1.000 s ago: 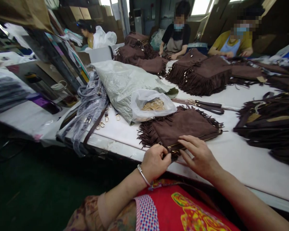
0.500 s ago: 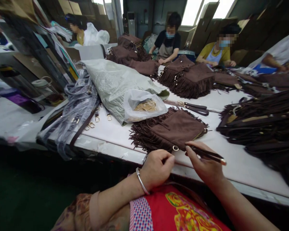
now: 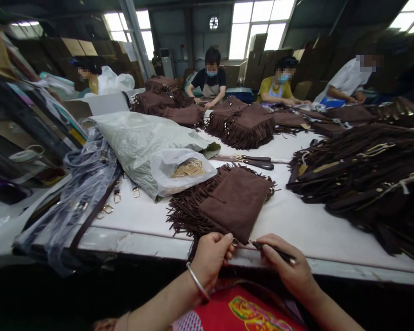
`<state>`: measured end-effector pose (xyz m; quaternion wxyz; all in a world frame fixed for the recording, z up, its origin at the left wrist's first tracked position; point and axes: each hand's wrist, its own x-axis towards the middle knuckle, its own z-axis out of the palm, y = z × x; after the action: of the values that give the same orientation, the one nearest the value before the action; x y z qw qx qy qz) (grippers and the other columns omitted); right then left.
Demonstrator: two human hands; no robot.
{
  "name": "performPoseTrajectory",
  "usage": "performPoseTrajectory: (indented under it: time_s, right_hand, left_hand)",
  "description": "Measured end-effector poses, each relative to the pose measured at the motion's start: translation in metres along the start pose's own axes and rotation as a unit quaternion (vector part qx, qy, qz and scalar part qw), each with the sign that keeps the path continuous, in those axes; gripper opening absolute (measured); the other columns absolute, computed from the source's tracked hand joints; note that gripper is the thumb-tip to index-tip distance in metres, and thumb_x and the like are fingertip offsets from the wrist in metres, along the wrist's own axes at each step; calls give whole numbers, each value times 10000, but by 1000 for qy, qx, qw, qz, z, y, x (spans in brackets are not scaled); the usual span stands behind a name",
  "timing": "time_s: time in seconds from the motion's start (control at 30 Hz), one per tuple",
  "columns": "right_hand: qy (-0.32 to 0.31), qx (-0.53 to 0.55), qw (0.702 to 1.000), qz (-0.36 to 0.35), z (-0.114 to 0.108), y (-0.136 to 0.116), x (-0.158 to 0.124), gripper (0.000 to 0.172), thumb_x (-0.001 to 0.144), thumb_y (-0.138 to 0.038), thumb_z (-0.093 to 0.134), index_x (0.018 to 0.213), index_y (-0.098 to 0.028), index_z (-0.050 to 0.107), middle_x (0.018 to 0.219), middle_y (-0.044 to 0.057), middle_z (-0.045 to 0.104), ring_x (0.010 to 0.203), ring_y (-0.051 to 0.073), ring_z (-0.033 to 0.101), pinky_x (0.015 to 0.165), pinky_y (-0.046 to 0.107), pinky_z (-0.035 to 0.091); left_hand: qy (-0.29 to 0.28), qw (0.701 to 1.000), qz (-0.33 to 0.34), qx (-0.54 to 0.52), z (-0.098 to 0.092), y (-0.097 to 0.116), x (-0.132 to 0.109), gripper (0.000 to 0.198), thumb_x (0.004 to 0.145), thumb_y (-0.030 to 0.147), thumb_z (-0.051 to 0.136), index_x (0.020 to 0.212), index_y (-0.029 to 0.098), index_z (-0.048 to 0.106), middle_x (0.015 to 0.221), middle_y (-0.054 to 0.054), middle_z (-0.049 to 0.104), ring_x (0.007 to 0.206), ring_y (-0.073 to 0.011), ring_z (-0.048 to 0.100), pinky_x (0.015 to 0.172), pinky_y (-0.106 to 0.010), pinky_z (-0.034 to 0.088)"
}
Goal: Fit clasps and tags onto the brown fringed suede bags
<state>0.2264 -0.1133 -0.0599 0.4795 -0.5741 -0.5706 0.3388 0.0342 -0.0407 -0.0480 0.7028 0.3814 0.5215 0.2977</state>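
A dark brown fringed suede bag point(image 3: 236, 197) lies on the white table with one corner toward me. At the near edge of the bag, my left hand point(image 3: 209, 257) is closed, thumb and finger pinching a small gold ring point(image 3: 234, 242). My right hand point(image 3: 288, 264), just right of that corner, is closed around a slim dark strap point(image 3: 278, 253) with gold-coloured metal on it. The strap's front end is close to the bag's corner; whether they touch I cannot tell. Beyond the bag lie dark wrist straps point(image 3: 260, 162) with gold clasps.
A white plastic bag point(image 3: 160, 172) of brown tags sits by a large grey-green sack point(image 3: 141, 138). Plastic-wrapped straps point(image 3: 86, 197) hang over the left edge. Fringed bags point(image 3: 369, 170) are heaped at right, more point(image 3: 243, 119) farther back. Several people work across the table.
The view has tilted up and turned right. My left hand has moved onto the ring at the bag's edge. The right hand has brought the strap's end near the bag's corner.
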Motion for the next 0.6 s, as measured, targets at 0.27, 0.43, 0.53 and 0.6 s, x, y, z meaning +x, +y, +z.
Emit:
performPoseTrajectory:
  time_s: [0.27, 0.43, 0.53, 0.6]
  right_hand:
    - [194, -162, 966, 48, -54, 40, 27, 299, 867, -473, 606, 985, -222, 718, 915, 58, 728, 815, 216, 683, 720, 317, 546]
    - [152, -343, 920, -109, -81, 31, 148, 270, 942, -368, 494, 1000, -202, 699, 1007, 70, 719, 926, 204, 671, 803, 317, 535]
    - [116, -379, 910, -126, -75, 36, 240, 246, 959, -340, 508, 1011, -182, 689, 1032, 71, 708, 986, 205, 654, 905, 361, 516]
    - [95, -401, 902, -130, -65, 46, 293, 249, 961, -370, 553, 1060, -167, 657, 1070, 65, 681, 971, 191, 646, 884, 394, 535]
  left_hand:
    - [5, 990, 4, 141, -7, -4, 7, 412, 793, 536, 623, 650, 153, 573, 544, 11, 567, 429, -89, 451, 436, -223, 337]
    - [-11, 988, -19, 150, -10, -8, 15, 549, 720, 704, 611, 664, 160, 571, 575, -5, 596, 437, -103, 472, 444, -235, 349]
    - [-33, 982, -57, 178, -16, -10, 22, 611, 695, 771, 585, 676, 160, 591, 570, -10, 601, 439, -110, 472, 452, -238, 335]
    - [-60, 972, -74, 215, -22, -9, 26, 620, 704, 772, 581, 659, 155, 606, 560, -21, 604, 469, -121, 493, 491, -248, 349]
